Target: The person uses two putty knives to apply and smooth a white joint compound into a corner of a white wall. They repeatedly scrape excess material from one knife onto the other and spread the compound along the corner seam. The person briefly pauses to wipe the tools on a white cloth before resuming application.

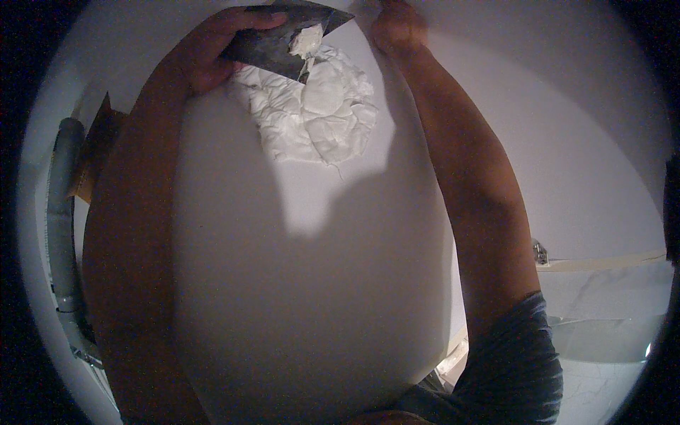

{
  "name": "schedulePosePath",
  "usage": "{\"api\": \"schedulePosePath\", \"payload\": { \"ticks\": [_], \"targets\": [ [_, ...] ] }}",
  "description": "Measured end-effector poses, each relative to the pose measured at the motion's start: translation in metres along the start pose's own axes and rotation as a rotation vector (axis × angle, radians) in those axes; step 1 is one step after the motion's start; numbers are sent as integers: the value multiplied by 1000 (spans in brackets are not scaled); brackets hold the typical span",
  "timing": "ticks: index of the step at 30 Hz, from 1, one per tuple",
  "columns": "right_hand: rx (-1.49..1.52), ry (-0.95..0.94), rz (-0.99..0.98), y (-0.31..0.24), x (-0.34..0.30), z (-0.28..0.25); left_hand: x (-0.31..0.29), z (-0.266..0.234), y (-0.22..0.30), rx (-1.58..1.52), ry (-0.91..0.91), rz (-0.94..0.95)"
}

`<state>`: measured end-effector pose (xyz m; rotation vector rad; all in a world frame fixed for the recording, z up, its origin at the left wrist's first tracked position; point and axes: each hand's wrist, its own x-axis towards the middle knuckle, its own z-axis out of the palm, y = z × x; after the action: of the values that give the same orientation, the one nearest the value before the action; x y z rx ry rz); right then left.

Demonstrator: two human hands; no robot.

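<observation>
Fingers of your left hand (207, 48) clasp a dark blade (262, 46) with white paste (306, 41), overlapping crumpled cloth (319, 120), inside right edge of white panel (234, 283) (right hand (402, 32): can't tell). Likely paste-handling; next wants steady blade.

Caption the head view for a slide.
Left hand holding a dark blade with a white clump, partly hiding crumpled white material; right hand nearby.

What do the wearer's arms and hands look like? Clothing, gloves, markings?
Left hand and right hand: no gloves visible; the right is partly cut off by the top edge. Both forearms uncovered, no watch, cable or clear marking seen. Right arm: wrinkled, dark blue-grey short sleeve. Left sleeve out of view.
</observation>
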<state>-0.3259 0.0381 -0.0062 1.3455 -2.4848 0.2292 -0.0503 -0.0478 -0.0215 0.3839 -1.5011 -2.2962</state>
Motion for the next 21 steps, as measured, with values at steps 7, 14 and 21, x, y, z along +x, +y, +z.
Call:
{"api": "schedulePosePath", "payload": {
  "ticks": [7, 14, 21],
  "targets": [
    [-17, 19, -52, 1, -1, 8, -1, 2, 0, 1, -3, -1],
    [-147, 270, -176, 43, 18, 55, 2, 6, 1, -14, -26, -9],
    [178, 159, 69, -5, -6, 3, 3, -20, -5, 111, -139, 37]
  ]
}}
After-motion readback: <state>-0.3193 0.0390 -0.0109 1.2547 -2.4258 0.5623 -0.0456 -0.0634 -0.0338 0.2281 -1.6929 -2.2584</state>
